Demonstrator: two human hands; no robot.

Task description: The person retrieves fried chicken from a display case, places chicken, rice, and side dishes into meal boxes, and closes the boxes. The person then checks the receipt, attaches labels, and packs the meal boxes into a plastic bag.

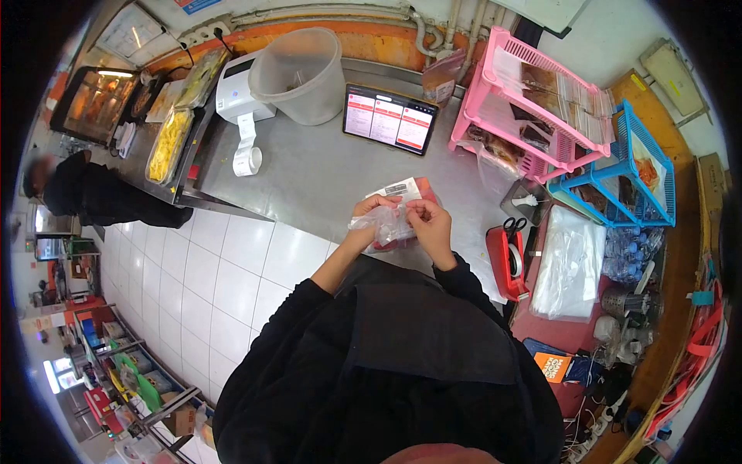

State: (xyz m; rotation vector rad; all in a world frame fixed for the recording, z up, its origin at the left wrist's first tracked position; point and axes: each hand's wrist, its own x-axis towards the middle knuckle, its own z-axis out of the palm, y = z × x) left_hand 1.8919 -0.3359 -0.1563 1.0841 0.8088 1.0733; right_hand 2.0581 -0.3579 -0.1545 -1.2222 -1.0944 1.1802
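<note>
Near the front edge of the steel table, a clear plastic bag (393,224) is between my two hands. My left hand (372,210) has its fingers wrapped round the bag's left part. Thumb and fingers of my right hand (430,223) pinch the bag's upper right side. Behind the bag lies a white paper with a printed label (396,189), and a red packet (426,193) shows beside and below it. What is inside the bag is too small to make out.
A tablet (389,119), a white bucket (300,76) and a label printer (241,89) stand at the table's back. To the right are pink racks (495,81), a blue rack (618,178), a red tape dispenser (504,265) and plastic bags (570,263). Another person (100,189) stands far left.
</note>
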